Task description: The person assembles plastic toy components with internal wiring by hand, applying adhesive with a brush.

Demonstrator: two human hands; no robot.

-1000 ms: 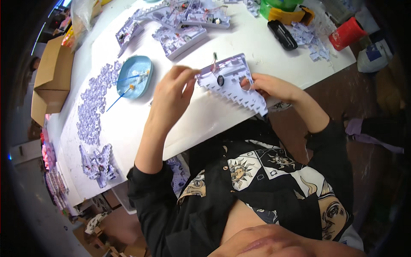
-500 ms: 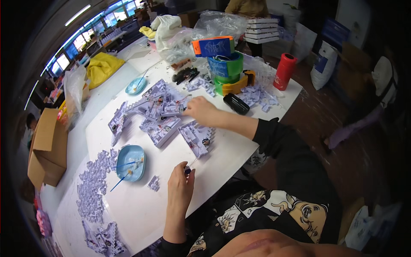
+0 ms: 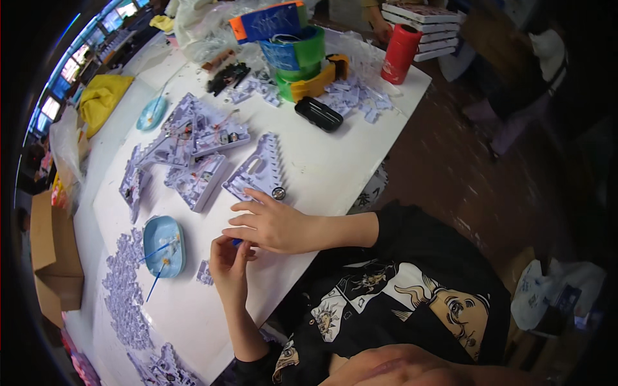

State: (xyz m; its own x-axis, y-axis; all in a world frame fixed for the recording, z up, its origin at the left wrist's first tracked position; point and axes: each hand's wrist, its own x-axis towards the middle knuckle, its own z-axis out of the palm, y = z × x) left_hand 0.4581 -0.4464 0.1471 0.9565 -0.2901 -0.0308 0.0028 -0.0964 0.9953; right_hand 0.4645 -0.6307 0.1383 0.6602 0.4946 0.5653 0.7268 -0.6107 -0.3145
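Note:
My left hand [image 3: 230, 264] is closed in a pinch near the front edge of the table, with a small dark-blue part [image 3: 237, 242] at its fingertips, mostly hidden. Over and against it comes my right hand [image 3: 273, 225], fingers stretched out and apart. Just beyond them lies a lavender plastic housing [image 3: 265, 157] with a toothed edge and a round metal-looking piece at its near corner. Several similar housings [image 3: 196, 180], with wires and small parts inside, lie partly stacked to the left. A small lavender piece [image 3: 205, 273] is left of my left hand.
A light-blue dish [image 3: 149, 257] with thin blue sticks stands left, beside a heap of small lavender pieces [image 3: 122, 289]. Farther back are a black case [image 3: 318, 114], green and blue tape rolls [image 3: 293, 61] and a red cylinder [image 3: 400, 55]. Another person's hand [image 3: 382, 29] is near stacked white boxes.
My right hand has come back from the far housings to my left hand, and its fingers have spread. The view has shifted, so the table things appear farther left and mostly higher.

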